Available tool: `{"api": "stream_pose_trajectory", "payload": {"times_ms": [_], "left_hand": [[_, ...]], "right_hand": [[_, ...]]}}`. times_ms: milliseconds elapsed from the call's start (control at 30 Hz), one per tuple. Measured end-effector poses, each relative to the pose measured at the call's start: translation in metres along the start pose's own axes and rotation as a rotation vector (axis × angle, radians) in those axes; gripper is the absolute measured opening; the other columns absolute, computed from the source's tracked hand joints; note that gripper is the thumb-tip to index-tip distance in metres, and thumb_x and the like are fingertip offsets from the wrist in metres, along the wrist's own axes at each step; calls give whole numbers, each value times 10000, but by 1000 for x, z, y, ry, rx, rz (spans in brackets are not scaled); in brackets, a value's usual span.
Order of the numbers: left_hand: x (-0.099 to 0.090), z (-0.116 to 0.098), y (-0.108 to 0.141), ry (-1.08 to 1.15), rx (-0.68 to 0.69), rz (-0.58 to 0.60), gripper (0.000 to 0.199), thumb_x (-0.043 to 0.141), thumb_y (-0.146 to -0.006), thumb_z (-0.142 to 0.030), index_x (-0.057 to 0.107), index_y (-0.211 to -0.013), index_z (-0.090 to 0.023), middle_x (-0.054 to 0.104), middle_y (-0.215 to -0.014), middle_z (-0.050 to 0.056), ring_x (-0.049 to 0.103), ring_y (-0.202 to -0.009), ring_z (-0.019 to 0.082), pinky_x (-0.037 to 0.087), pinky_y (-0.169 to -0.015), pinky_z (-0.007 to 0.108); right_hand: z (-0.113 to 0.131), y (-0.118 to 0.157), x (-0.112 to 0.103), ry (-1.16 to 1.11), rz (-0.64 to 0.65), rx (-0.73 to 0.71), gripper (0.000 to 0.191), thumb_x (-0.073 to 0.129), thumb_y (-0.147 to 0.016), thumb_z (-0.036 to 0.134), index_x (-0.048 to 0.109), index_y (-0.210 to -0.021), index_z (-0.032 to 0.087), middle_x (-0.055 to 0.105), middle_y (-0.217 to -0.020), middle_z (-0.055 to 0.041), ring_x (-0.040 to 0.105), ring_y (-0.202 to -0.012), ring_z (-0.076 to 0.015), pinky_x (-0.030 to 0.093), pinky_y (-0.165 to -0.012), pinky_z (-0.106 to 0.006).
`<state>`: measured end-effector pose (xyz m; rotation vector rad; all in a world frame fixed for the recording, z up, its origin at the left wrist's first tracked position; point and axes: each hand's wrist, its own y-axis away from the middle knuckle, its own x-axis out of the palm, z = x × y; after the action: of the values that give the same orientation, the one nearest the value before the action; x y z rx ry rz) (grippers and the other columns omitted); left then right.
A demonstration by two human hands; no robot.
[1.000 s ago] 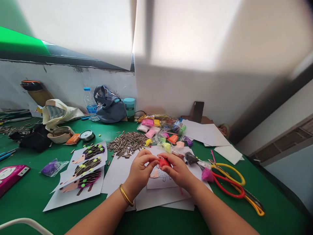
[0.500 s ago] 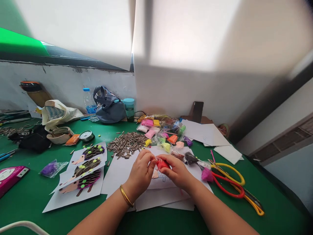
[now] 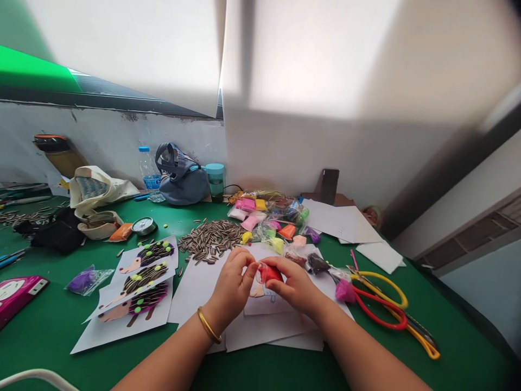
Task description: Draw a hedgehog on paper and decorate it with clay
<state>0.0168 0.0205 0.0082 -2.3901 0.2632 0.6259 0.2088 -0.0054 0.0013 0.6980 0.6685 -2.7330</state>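
Over the drawing sheet (image 3: pixel 264 308), between the near and far edges of the green surface (image 3: pixel 222 372), both hands hold a red packet (image 3: pixel 272 273): the right hand's (image 3: pixel 299 283) fingers pinch its red body, the left hand's (image 3: pixel 232 283) press together at its clear end. Seeds (image 3: pixel 215 236) lie toward the far edge, scissors (image 3: pixel 395 328) near the right edge.

Single head-worn wide view looks forward and down from above the person's side of the green table (image 3: pixel 44 347), left hand (image 3: pixel 233 282) and right hand (image 3: pixel 296 285) fairly near, below centre, wall (image 3: pixel 112 127) farther off beyond the table's far side.
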Motion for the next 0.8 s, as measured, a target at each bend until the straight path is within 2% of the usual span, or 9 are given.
{"api": "stream_pose_trajectory", "payload": {"times_ms": [100,200,300,367,533,667,800], "left_hand": [[0,2,-3,122,-96,-57,267,437,-964,-364,526,-770,-203,535,-823,34,501,-801,189,434,-753,323],[1,4,-5,317,-269,-85,278,481,-941,-428,565,-811,-197,552,-808,28,521,-787,181,441,-734,308],[4,6,-4,538,-430,-89,291,524,-918,-467,582,-851,-191,554,-790,15,523,-760,159,439,-720,286],[6,6,-3,642,-492,-82,297,548,-905,-475,578,-839,-187,552,-783,10,515,-743,145,436,-713,275],[9,4,-2,762,-537,-77,305,564,-890,-484,552,-815,-188,543,-781,12,513,-738,143,452,-729,278],[8,4,-2,771,-542,-83,319,552,-889,-491,534,-783,-190,528,-764,8,497,-716,139,454,-711,269],[6,6,-5,736,-564,-112,317,587,-866,-483,544,-762,-187,536,-733,-4,498,-692,130,439,-694,260]], "right_hand": [[-1,-1,-1,75,-57,27,361,602,-893,373,589,-1220,223,659,-1170,-91,614,-1072,-244,490,-949,-406],[-9,-3,-1,172,-120,13,381,560,-864,198,568,-1244,228,624,-1219,-91,579,-1134,-235,462,-1002,-423],[-22,-8,1,316,-161,-19,480,563,-820,140,540,-1293,218,562,-1296,-109,507,-1221,-253,412,-1059,-459],[-29,-12,2,395,-173,-24,509,576,-822,144,511,-1323,207,552,-1305,-121,485,-1236,-267,411,-1058,-482],[-37,-22,4,493,-191,-38,416,580,-847,146,556,-1254,226,563,-1290,-110,501,-1211,-269,435,-1035,-495],[-37,-26,5,552,-226,-51,403,548,-869,153,572,-1262,240,534,-1317,-129,482,-1235,-295,448,-1016,-521],[-37,-27,4,612,-241,-51,428,542,-847,121,594,-1255,237,554,-1247,-135,501,-1191,-306,458,-1004,-530]]}}
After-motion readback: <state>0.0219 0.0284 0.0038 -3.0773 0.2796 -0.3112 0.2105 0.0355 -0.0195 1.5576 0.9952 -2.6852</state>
